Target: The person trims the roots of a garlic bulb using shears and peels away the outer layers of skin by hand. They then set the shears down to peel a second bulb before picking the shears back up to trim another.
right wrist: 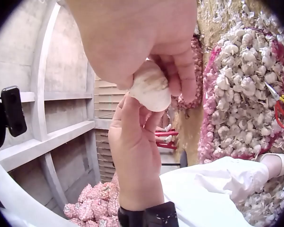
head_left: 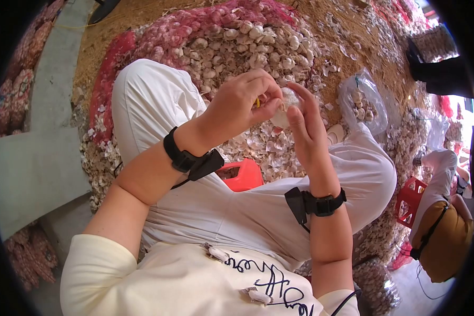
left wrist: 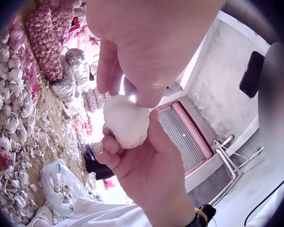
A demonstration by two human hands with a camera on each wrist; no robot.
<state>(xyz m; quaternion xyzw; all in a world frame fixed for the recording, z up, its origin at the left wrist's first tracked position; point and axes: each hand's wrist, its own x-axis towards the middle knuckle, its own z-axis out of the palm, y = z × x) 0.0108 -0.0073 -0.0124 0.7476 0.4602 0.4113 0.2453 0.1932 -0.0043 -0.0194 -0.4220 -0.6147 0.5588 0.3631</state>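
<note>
A whitish garlic bulb (head_left: 280, 117) is held up between my two hands, over the gap between my bent knees. Thumb and fingers of my left hand (head_left: 242, 100) pinch it from the left. My right hand (head_left: 310, 126) has its thumb and curled fingers around the other side. In the left wrist view, the smooth, pale bulb (left wrist: 127, 122) sits in the right hand (left wrist: 149, 175), below the left palm. From the right wrist, the bulb (right wrist: 151, 87) shows a brownish patch near its top, and my left hand (right wrist: 135, 151) grips it from below.
Garlic bulbs (head_left: 258, 45) lie heaped in a pink net in front of me. Red-and-yellow-handled scissors (right wrist: 281, 109) lie on the heap. A clear plastic bag (head_left: 371, 92) with bulbs stands to the right. Under me is a red stool (head_left: 247, 176). Another person (head_left: 440, 231) sits at right.
</note>
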